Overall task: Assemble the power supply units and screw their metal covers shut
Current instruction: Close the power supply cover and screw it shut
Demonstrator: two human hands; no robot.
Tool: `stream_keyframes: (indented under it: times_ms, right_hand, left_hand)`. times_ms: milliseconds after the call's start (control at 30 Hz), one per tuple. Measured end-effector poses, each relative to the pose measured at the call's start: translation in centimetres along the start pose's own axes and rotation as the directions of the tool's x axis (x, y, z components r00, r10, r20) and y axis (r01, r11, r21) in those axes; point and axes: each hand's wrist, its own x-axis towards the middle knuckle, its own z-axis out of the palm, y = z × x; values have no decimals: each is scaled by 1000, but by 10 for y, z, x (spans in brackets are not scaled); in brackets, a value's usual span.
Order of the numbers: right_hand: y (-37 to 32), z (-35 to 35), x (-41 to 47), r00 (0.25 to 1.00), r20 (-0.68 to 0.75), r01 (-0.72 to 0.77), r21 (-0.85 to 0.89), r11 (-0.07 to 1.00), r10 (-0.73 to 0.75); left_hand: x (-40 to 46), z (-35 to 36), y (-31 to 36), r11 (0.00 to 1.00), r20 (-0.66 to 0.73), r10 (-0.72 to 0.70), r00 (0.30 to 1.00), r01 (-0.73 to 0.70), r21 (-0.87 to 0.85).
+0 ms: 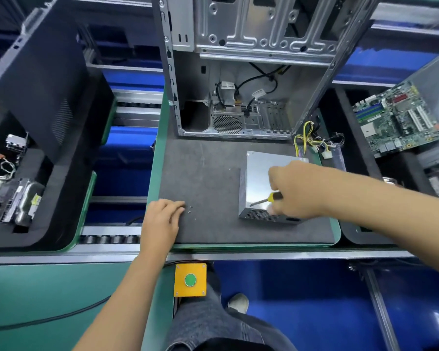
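Head view of an assembly station. The right hand (293,190) is curled round a yellow-handled screwdriver (266,198), its shaft pointing toward the left hand with the tip resting on the top cover of the power supply unit (257,183). This silver metal box lies directly beneath the right hand on the grey foam mat (208,178) that covers the green-edged bench (336,234); its perforated vent side faces the person.

The left hand (162,216) lies palm down on the mat, fingers relaxed and nearly straight, gripping nothing. Just beyond its fingertips, between the two hands, lie a few small loose screws (190,209); their number is too small to tell.

A bundle of yellow and black cables (312,141) leaves the far end of the power supply unit, beyond the right hand, and ends in white connectors. Farther ahead of both hands stands an open computer case (241,72), bare metal inside, with black cables and a round fan grille at its rear panel.

Outward of the right hand, well apart, a green motherboard (398,117) rests tilted in a neighbouring tray. Outward of the left hand stands a black case panel (38,92) on a separate pallet, with small metal parts near it. Nearer the person than the left hand, a yellow box with a green push button (190,279) is fixed to the bench front.
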Motion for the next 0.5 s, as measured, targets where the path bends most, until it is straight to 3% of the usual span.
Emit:
stream_keyframes:
  times_ms: [167,267,400,467,500]
  right_hand:
    - [2,14,-7,957,-206,130,-324,937,-204]
    - [-4,12,-4,940,-203,163,-436,885,-274]
    - [4,5,10,973,-229,-31,-73,997,13]
    - [14,8,9,993,-103,-59,54,997,64]
    - [16,10,6,998,-28,-54,95,994,57]
  left_hand:
    - [13,8,-1,988,46,149,988,-150,30]
    - [15,11,-4,976,47,205,978,-208,69]
    - [21,7,1,960,85,261,962,-268,80]
    - [23,3,8,992,83,124,989,-124,-5]
    - [23,1,12,996,78,-18,997,25,-91]
